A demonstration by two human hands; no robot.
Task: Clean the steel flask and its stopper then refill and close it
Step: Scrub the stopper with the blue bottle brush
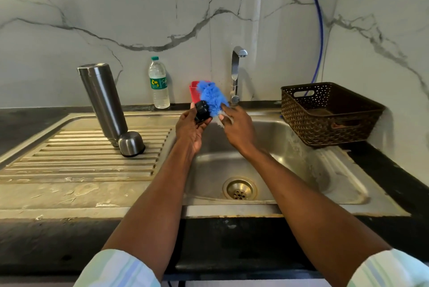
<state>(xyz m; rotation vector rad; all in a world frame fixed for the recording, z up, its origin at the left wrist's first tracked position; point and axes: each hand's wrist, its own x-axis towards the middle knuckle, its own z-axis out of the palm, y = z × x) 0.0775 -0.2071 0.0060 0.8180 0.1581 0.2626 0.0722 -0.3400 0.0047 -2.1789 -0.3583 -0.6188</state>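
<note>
While my left hand (191, 127) grips the small, wet, likely slippery stopper (202, 111) by its sides, my right hand (236, 127) pinches the soft blue brush (212, 97).

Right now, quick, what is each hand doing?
Left hand: grips the black stopper.
Right hand: grips the blue brush, its bristles against the stopper.

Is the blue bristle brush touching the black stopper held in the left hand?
Touching: the head view shows the blue bristle brush pressed against the black stopper, no gap between them.
</note>
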